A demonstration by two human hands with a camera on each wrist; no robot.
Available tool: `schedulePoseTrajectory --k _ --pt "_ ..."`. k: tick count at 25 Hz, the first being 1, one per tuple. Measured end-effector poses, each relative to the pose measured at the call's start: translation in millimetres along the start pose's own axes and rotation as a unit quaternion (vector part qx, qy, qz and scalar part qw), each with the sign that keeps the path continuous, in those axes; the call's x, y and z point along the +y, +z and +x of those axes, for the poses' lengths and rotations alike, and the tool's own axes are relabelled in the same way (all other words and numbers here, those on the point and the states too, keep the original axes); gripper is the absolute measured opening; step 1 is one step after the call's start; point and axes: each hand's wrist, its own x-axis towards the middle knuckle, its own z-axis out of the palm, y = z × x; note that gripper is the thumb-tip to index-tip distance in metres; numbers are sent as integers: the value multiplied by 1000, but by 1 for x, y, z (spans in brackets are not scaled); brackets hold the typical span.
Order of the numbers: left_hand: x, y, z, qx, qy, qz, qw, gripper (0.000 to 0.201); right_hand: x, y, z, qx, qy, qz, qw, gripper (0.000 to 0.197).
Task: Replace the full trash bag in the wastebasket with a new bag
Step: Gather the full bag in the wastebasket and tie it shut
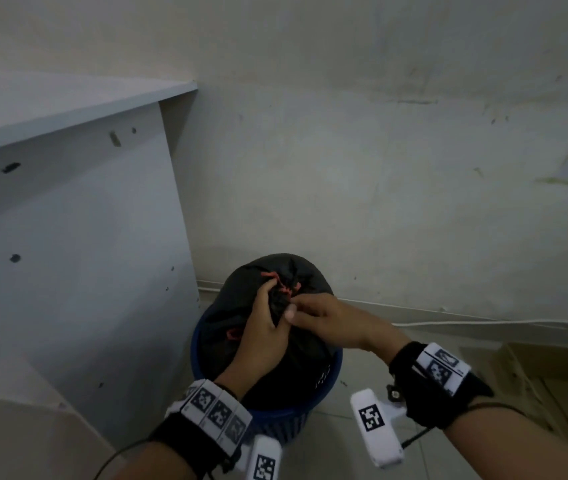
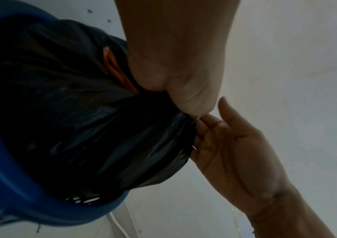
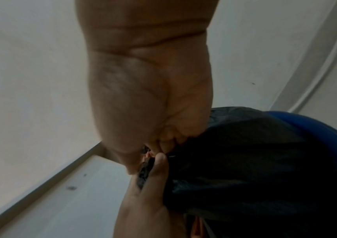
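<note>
A: Bag (image 1: 237, 327) status?
B: Black, sitting full in the blue bin (image 1: 331, 379), bulging over the rim. Red drawstring (image 1: 284, 287) is showing at the gathered neck, 12 o'clock side.
A: Hands?
B: Left hand (image 1: 262, 329) is clenching the neck from 7 o'clock. Right hand (image 1: 327, 320) is pinching the same bunch from 3 o'clock, thumbs nearly touching.
A: Surroundings?
B: Grey cabinet (image 1: 78, 237) at 9 o'clock, wall (image 1: 362, 150) behind, cardboard box (image 1: 545, 375) at 4 o'clock.

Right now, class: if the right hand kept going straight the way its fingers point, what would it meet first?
The right hand points at the gathered neck of the black trash bag it already pinches; just beyond, probably the left hand.
</note>
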Motion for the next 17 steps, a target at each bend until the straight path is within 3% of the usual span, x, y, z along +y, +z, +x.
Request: schedulePoseTrajectory --k 2,5,8,9,12,14,17 --pt "4 -4 7 5 -37 -14 999 40 14 -2 1 56 -67 -170 982 39" --pt "13 -10 14 3 -91 -102 991 30 31 5 5 96 -92 -233 963 77" --pt "18 -13 21 -27 -142 -120 982 18 46 14 12 140 -119 -331 925 86" --pt "18 -14 23 -42 -149 -134 979 17 48 13 14 152 -126 -329 924 84" --pt "14 -14 22 -52 -153 -167 973 17 53 9 17 129 -101 -235 958 70" --pt "9 -10 15 -22 -124 -124 984 21 59 13 21 146 -83 -241 956 63" --pt "-1 -9 11 42 -66 -47 996 16 61 27 27 174 -76 -240 952 75"
